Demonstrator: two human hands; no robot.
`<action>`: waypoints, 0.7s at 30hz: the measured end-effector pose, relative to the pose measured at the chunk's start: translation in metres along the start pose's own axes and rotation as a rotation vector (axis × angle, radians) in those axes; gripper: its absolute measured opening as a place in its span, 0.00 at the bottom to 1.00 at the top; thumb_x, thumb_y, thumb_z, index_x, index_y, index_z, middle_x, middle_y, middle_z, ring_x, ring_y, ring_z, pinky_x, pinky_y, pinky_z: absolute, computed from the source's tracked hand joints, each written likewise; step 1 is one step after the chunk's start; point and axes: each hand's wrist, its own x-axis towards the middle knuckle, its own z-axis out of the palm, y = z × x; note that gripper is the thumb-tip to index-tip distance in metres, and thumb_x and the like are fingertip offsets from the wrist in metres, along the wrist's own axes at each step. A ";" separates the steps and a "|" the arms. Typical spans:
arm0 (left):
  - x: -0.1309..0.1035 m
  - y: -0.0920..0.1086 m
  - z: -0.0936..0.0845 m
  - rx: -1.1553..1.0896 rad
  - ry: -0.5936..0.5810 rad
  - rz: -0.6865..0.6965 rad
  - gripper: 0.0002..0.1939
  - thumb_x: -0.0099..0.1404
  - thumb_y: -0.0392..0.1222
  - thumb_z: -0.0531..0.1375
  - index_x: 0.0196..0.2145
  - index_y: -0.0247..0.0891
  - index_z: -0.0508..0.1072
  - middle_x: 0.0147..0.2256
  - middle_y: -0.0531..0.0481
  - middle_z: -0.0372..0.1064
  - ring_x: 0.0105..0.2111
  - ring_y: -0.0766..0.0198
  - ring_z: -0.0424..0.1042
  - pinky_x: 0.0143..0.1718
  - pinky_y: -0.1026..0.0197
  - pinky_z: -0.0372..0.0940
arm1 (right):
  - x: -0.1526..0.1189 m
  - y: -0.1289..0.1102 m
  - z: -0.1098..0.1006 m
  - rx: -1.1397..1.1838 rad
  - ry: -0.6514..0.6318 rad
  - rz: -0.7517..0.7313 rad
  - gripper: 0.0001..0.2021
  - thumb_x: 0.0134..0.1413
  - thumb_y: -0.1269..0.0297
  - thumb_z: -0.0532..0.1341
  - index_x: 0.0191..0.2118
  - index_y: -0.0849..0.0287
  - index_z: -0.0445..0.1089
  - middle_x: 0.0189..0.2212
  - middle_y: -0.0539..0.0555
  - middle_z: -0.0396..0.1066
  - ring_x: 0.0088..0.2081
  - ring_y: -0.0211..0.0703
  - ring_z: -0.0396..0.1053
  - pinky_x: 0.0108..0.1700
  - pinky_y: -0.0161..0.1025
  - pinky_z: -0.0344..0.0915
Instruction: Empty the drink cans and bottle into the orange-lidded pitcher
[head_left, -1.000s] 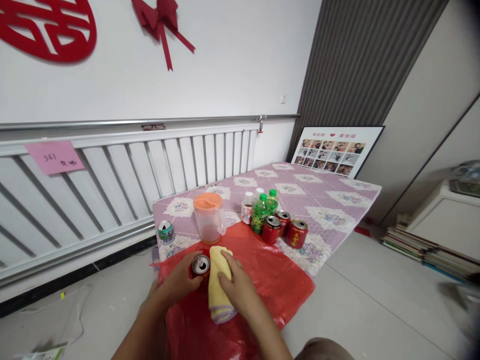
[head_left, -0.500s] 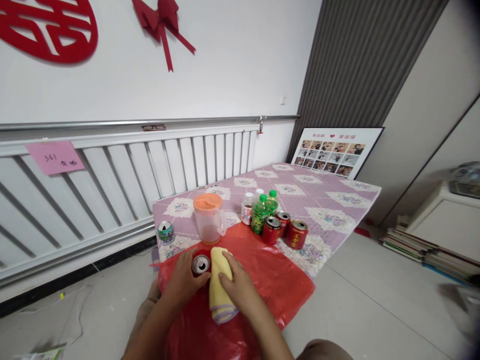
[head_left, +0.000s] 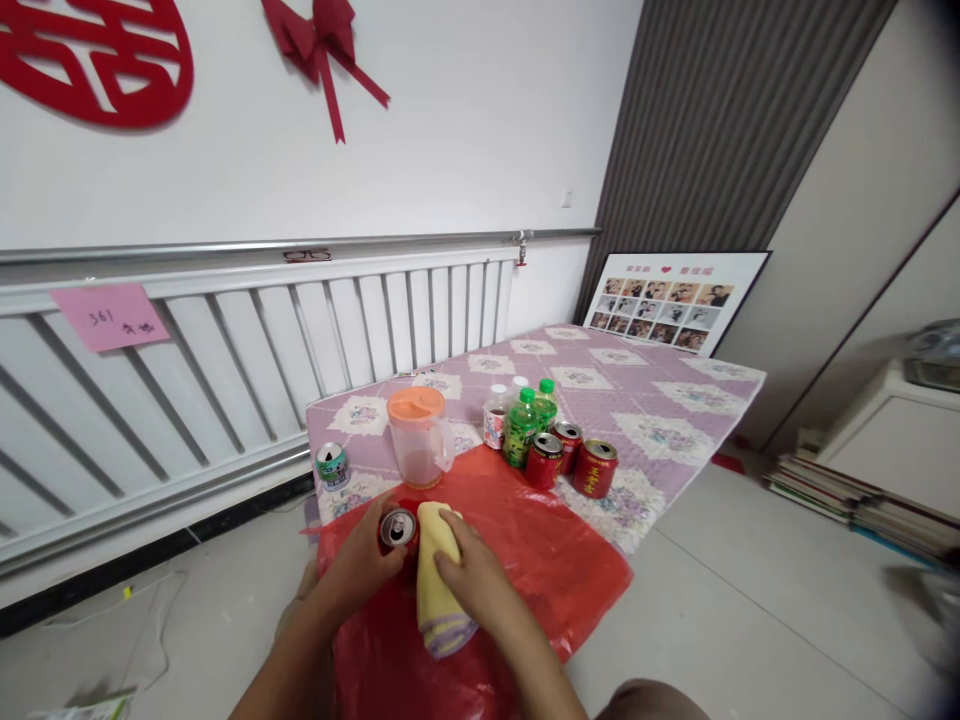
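Observation:
My left hand point(head_left: 369, 552) is wrapped round an opened red drink can point(head_left: 398, 528), whose silver top faces up toward me. In my right hand point(head_left: 474, 568) is a folded yellow cloth point(head_left: 435, 575) with a purple-striped edge, held against the can's right side. Both are over a red plastic bag point(head_left: 525, 540) spread on the near end of the table. Just behind the can stands a clear plastic pitcher point(head_left: 420, 445) with an orange lid. The lower part of the can is hidden by my fingers and the cloth.
Several bottles point(head_left: 520, 430) and red cans point(head_left: 596, 470) stand grouped right of the pitcher. A small green can point(head_left: 332, 466) is near the left edge of the floral tablecloth point(head_left: 637, 410). A white radiator point(head_left: 375, 330) runs behind the table; a photo board point(head_left: 667, 300) leans at the far end.
The red can has turned in my left hand, so its opening points another way, and has shifted slightly left. The cloth has moved slightly down with my right hand.

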 end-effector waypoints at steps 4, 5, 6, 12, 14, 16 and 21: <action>-0.002 0.000 0.007 0.106 0.127 -0.034 0.31 0.51 0.41 0.63 0.54 0.38 0.62 0.52 0.42 0.66 0.54 0.50 0.66 0.57 0.46 0.60 | 0.004 -0.002 -0.002 0.016 0.054 -0.049 0.31 0.52 0.68 0.55 0.64 0.63 0.57 0.62 0.62 0.59 0.63 0.47 0.56 0.63 0.44 0.52; -0.002 0.000 0.008 0.126 0.142 -0.043 0.29 0.52 0.41 0.63 0.52 0.37 0.63 0.50 0.42 0.67 0.53 0.50 0.66 0.56 0.46 0.60 | 0.004 -0.001 -0.001 0.016 0.054 -0.053 0.31 0.52 0.67 0.55 0.64 0.62 0.57 0.62 0.62 0.60 0.63 0.47 0.57 0.63 0.44 0.53; -0.002 0.001 0.009 0.132 0.148 -0.050 0.27 0.52 0.41 0.63 0.51 0.37 0.64 0.49 0.43 0.68 0.52 0.50 0.67 0.55 0.46 0.61 | 0.004 0.001 0.000 0.015 0.045 -0.051 0.31 0.52 0.68 0.55 0.63 0.62 0.57 0.62 0.62 0.60 0.63 0.47 0.57 0.63 0.44 0.53; -0.002 0.005 0.002 -0.001 0.035 -0.010 0.29 0.54 0.36 0.59 0.55 0.39 0.60 0.50 0.45 0.68 0.50 0.56 0.69 0.54 0.51 0.64 | -0.002 0.010 0.007 -0.005 -0.042 0.001 0.32 0.50 0.70 0.56 0.63 0.65 0.58 0.61 0.65 0.60 0.62 0.50 0.58 0.63 0.46 0.53; -0.001 0.006 -0.003 -0.036 -0.025 0.000 0.33 0.52 0.34 0.57 0.57 0.40 0.59 0.52 0.45 0.68 0.52 0.57 0.69 0.55 0.52 0.63 | -0.003 0.008 0.006 0.004 -0.042 -0.001 0.32 0.50 0.69 0.56 0.63 0.65 0.58 0.61 0.66 0.61 0.62 0.51 0.59 0.62 0.46 0.54; -0.001 0.008 -0.007 -0.058 -0.085 0.001 0.35 0.51 0.32 0.56 0.58 0.40 0.57 0.53 0.45 0.68 0.54 0.58 0.68 0.57 0.53 0.62 | -0.001 0.005 0.004 0.009 -0.019 -0.012 0.31 0.50 0.69 0.56 0.63 0.65 0.58 0.61 0.65 0.60 0.62 0.50 0.58 0.62 0.46 0.54; -0.003 0.008 -0.003 -0.011 -0.007 0.013 0.34 0.52 0.35 0.59 0.58 0.40 0.59 0.57 0.44 0.63 0.58 0.56 0.63 0.60 0.52 0.58 | 0.004 -0.001 0.001 0.016 0.054 -0.061 0.31 0.52 0.68 0.56 0.63 0.62 0.58 0.61 0.62 0.61 0.62 0.48 0.58 0.63 0.44 0.53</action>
